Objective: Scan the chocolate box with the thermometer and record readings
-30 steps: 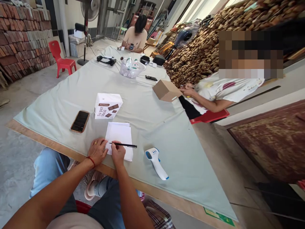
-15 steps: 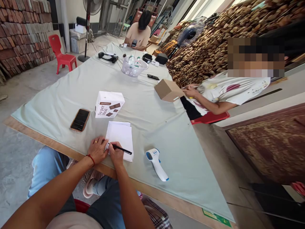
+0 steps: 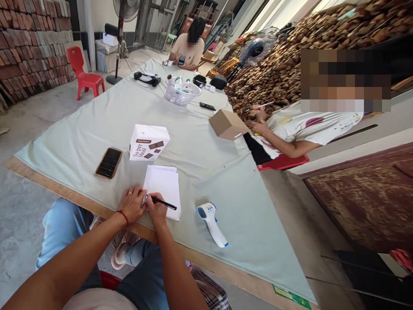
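Right hand (image 3: 157,211) closed on pen (image 3: 166,204), which slants over paper (image 3: 166,183); tip contact unclear. Left hand (image 3: 133,203) laid flat, palm down, touching paper's 8 o'clock edge. Paper lies on surface (image 3: 80,146); from it, box (image 3: 149,142) at 11 o'clock, phone (image 3: 109,163) at 10, thermometer (image 3: 212,224) at 4.

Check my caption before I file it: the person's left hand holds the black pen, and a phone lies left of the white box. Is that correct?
Not quite: the head view shows the right hand holding the black pen. The phone does lie left of the white box.
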Motion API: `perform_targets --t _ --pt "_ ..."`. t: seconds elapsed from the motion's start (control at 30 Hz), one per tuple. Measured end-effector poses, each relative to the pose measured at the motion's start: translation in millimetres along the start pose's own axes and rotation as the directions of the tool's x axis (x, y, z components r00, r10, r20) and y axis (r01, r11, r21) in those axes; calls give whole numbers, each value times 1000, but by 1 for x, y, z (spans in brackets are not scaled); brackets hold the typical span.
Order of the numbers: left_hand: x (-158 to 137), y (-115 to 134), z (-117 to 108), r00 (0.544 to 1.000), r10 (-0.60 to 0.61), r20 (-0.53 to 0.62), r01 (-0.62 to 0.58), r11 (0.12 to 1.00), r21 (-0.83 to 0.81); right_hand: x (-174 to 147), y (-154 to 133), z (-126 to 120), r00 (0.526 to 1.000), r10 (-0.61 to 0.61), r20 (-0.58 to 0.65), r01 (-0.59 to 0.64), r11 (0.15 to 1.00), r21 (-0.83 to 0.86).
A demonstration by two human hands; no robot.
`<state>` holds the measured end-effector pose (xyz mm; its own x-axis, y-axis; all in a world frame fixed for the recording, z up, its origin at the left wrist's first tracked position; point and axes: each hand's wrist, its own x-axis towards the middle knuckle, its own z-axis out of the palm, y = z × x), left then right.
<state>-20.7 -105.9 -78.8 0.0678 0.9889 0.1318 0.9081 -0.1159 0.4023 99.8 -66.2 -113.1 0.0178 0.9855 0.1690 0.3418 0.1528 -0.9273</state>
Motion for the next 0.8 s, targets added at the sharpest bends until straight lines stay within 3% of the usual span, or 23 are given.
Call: perform_targets --t 0.8 --pt "0 0 -3 1000 -3 3 3 999 47 1 6 3 998 -27 -49 28 999 17"
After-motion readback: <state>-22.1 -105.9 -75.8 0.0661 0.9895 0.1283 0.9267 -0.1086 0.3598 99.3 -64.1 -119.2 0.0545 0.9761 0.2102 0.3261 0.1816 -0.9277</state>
